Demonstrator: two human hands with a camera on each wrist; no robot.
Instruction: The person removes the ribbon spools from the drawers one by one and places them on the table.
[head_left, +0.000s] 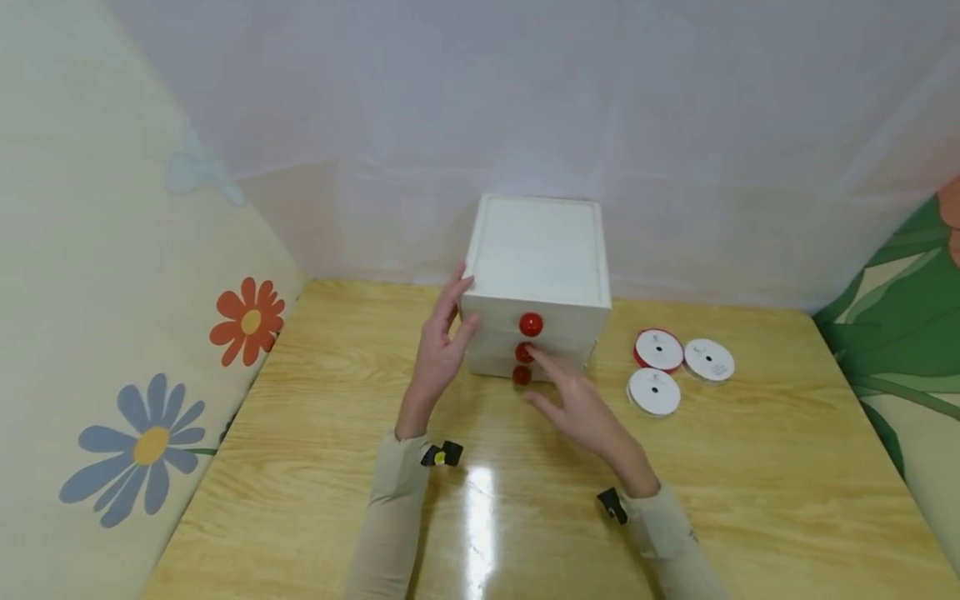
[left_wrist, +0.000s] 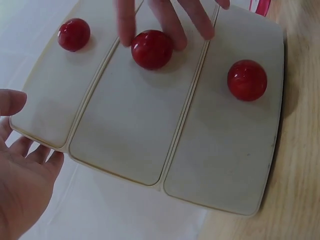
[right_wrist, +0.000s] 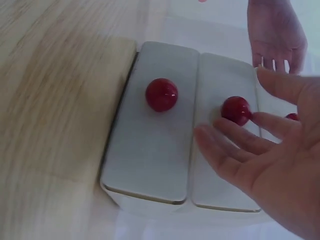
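A small white drawer cabinet [head_left: 536,250] stands at the back of the table, its three drawer fronts each bearing a round red knob. All three drawers look closed. My left hand [head_left: 441,346] is at the cabinet's left side, fingers extended along that side and thumb spread toward the front. With fingers reaching forward, my right hand [head_left: 581,408] is at the middle knob [left_wrist: 152,49]. Two fingertips lie on either side of that knob, close to the drawer front, while the thumb stays apart from it. The top knob [head_left: 531,324] and bottom knob [right_wrist: 161,95] are free of both hands.
Three ribbon spools with white faces lie right of the cabinet: a red-edged spool [head_left: 659,349], another spool [head_left: 709,360] beside it and a nearer spool [head_left: 654,392]. The wood-grain table [head_left: 750,483] meets a pale cloth backdrop [head_left: 675,167] behind the cabinet.
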